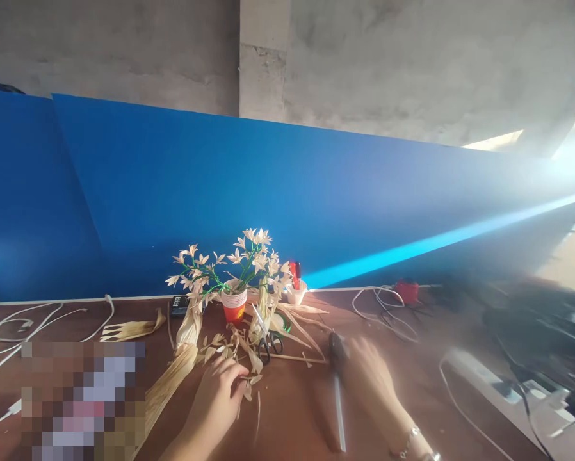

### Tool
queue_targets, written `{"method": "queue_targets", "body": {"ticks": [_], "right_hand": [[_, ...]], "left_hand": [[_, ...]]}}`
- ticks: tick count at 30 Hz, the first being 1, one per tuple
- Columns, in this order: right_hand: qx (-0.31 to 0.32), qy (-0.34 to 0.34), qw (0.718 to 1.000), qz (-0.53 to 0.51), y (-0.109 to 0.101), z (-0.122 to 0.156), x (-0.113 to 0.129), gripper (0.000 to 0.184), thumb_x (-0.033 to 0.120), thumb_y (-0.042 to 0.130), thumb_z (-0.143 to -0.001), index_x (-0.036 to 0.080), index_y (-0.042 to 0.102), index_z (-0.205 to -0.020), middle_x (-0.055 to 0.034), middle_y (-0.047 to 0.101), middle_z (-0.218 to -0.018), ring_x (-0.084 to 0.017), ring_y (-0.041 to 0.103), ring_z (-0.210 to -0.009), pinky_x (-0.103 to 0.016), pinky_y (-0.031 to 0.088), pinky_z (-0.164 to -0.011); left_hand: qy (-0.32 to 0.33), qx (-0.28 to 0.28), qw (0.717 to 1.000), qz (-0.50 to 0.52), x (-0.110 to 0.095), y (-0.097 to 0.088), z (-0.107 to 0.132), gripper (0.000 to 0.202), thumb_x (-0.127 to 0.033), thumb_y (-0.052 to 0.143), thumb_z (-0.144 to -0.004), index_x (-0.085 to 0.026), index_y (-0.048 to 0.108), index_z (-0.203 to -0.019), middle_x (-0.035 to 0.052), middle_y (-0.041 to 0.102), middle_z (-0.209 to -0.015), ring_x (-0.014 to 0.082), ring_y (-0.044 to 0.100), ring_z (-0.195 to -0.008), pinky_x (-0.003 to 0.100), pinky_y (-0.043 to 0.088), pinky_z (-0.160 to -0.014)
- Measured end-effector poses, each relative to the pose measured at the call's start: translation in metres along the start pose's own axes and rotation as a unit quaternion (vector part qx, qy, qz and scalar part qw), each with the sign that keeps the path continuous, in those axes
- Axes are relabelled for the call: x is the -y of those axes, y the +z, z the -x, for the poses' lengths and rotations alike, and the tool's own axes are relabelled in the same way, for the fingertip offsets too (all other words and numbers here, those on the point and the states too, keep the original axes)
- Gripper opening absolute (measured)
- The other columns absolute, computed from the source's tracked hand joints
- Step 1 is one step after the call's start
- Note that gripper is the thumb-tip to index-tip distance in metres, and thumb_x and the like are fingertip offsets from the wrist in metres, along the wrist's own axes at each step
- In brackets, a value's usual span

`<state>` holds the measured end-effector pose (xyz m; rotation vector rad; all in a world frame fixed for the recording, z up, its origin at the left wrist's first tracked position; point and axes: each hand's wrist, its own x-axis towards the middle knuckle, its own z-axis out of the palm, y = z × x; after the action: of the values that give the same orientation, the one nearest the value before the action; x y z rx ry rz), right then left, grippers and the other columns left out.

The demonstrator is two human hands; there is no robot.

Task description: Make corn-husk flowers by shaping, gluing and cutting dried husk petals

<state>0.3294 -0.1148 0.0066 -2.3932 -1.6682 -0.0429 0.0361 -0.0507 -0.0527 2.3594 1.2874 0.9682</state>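
My left hand rests low over the table with its fingers curled, the thumb and index finger close to each other. Whatever lies between the tips is too small to make out; pale husk petals are scattered right beside them. My right hand is smeared by motion next to a black glue gun, with a clear glue stick jutting from it toward me. Whether the fingers grip it is unclear. Black-handled scissors lean on the husk pile. Behind stands a red-and-white paper cup with husk flowers on green stems.
A husk bundle lies left of my left hand. A cut husk piece, a black device and white cables are farther left. At right are a power strip and a red object. A blue partition closes the back.
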Motion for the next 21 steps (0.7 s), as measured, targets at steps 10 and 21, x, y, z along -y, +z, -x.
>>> {"method": "queue_targets", "body": {"ticks": [10, 21], "right_hand": [[0.122, -0.196, 0.973, 0.004, 0.029, -0.024, 0.074, 0.031, 0.005, 0.048, -0.073, 0.013, 0.069, -0.095, -0.0134, 0.07, -0.106, -0.027, 0.061, -0.107, -0.031, 0.041, -0.088], [0.084, -0.133, 0.984, -0.084, 0.042, -0.034, 0.058, 0.029, 0.004, 0.044, -0.068, 0.018, 0.064, -0.083, -0.0044, 0.07, -0.083, -0.02, 0.062, -0.08, -0.026, 0.033, -0.065]], "left_hand": [[0.01, 0.062, 0.997, -0.038, -0.015, -0.013, -0.001, 0.008, -0.02, 0.074, -0.07, -0.022, 0.07, -0.076, 0.0041, 0.068, -0.086, 0.0256, 0.058, -0.089, 0.04, 0.044, -0.08], [0.0, 0.079, 0.994, -0.078, -0.011, -0.009, -0.003, 0.016, -0.004, 0.06, -0.076, -0.019, 0.063, -0.071, 0.0044, 0.065, -0.088, 0.0243, 0.057, -0.093, 0.039, 0.042, -0.082]]}}
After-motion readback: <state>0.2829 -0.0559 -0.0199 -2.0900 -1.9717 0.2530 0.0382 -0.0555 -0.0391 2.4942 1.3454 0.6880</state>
